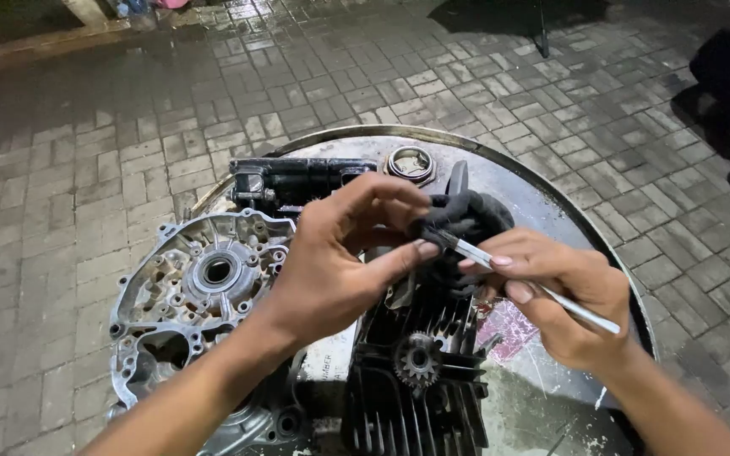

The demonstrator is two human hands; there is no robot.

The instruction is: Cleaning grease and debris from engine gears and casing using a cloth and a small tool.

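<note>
Both hands meet at the centre of the head view. Left hand [340, 262] pinches a black cloth-wrapped part [465, 221] between thumb and fingers; right hand [563, 295] is closed on a thin metal rod [542, 291], its tip touching that part. Just below lies a black finned cylinder head [416, 380] with a small sprocket — a silver engine case [187, 287] sits at lower left. All rest on a round metal drum top [551, 194], with wet brick paving [86, 127] around it.
</note>
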